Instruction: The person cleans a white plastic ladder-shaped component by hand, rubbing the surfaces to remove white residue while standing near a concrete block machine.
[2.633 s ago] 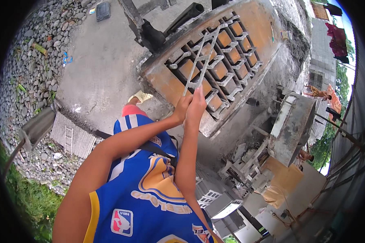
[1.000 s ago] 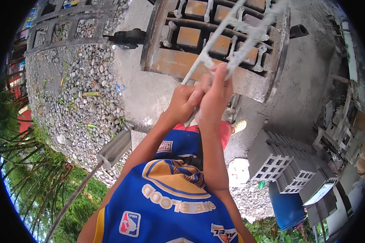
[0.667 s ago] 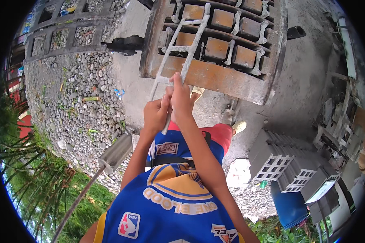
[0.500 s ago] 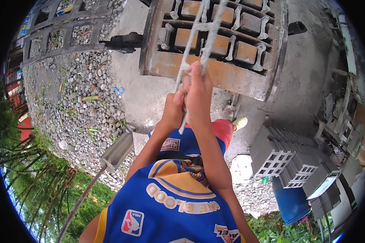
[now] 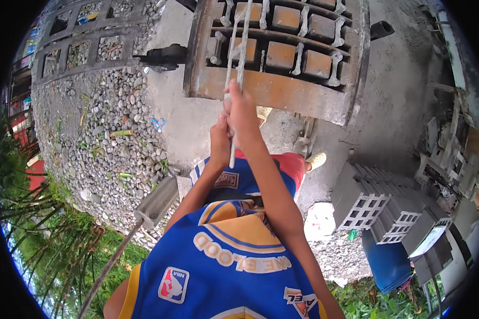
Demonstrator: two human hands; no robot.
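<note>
Both hands grip a long, pale grey, crusted double rod point(image 5: 243, 53), two narrow strands with a short crosspiece; whether it is metal or stiff rope I cannot tell. My right hand point(image 5: 242, 111) is closed around it higher up. Just below and to the left, my left hand point(image 5: 220, 141) is closed on it too, with the lower end sticking out beneath. Beyond my hands, the strands pass over a steel block mould point(image 5: 298, 95), rusty orange and grey, with rows of square cores point(image 5: 281, 55) and crusted dividers point(image 5: 335, 69) between them.
Stacked grey hollow blocks point(image 5: 359, 204) stand at the right, by a blue drum point(image 5: 383, 263). A dark frame point(image 5: 90, 40) lies over gravel point(image 5: 112, 143) at the left. A roller-like cylinder point(image 5: 158, 201) on a pole is at lower left. A black pipe stub point(image 5: 381, 30) juts from the mould.
My hands and the double rod have shifted left across the mould. The strands now appear closer together. A second shoe has come into view below the mould's near edge.
</note>
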